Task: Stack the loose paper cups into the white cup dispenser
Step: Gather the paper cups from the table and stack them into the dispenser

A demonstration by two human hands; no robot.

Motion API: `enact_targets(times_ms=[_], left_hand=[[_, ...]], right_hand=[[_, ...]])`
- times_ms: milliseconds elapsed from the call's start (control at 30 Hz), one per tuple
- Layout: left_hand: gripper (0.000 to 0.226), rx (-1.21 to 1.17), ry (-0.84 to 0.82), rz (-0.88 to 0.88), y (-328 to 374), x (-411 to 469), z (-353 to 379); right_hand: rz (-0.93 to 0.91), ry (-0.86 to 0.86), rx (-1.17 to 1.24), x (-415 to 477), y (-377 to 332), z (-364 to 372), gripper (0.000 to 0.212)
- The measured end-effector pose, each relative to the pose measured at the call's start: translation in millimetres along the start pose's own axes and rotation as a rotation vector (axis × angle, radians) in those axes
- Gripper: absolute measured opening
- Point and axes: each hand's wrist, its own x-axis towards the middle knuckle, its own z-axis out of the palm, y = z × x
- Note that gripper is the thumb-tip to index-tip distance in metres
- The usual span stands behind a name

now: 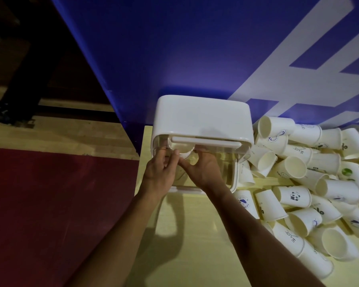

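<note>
Both of your hands meet at the front of the white plastic cup dispenser with a clear lower housing: your left hand and right hand pinch the rim of a white paper cup at its left opening, fingertips touching. Right of the grip, a heap of loose white printed paper cups lies on the pale yellow tabletop. Behind the grip stands a blue panel with white stripes. Left of it, wooden and red flooring shows in dim light.
</note>
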Motion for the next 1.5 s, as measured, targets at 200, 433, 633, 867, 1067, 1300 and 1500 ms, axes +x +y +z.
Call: enact_targets(times_ms=[200, 433, 633, 867, 1067, 1300, 1500], left_hand=[[0.023, -0.071, 0.028, -0.057, 10.9, 0.3, 2.2], [0.032, -0.070, 0.015, -0.027, 8.3, -6.6, 3.0], [0.028, -0.090, 0.045, -0.041, 10.1, -10.2, 3.2], [0.046, -0.039, 0.077, -0.033, 9.1, -33.4, 3.1], [0.055, 0.020, 0.068, 0.076, 46.0, -99.4, 53.5], [0.062, 0.308, -0.265, 0.404, 145.6, -73.9, 210.1], [0.073, 0.601, -0.418, 0.627, 198.9, -49.0, 332.1]], right_hand=[[0.074, -0.020, 0.033, 8.1, -5.0, 0.1, 0.083], [0.059, -0.052, 0.051, 4.1, 1.0, -1.0, 0.089], [0.018, -0.146, 0.104, -13.6, 0.4, -19.6, 0.087], [-0.015, -0.079, 0.237, -82.2, 49.1, -75.3, 0.078], [0.126, 0.079, 0.249, -108.0, 133.7, -170.5, 0.071], [0.205, 0.259, 0.227, -104.6, 226.4, -266.0, 0.065], [0.283, 0.391, 0.215, -107.5, 303.7, -312.6, 0.046]])
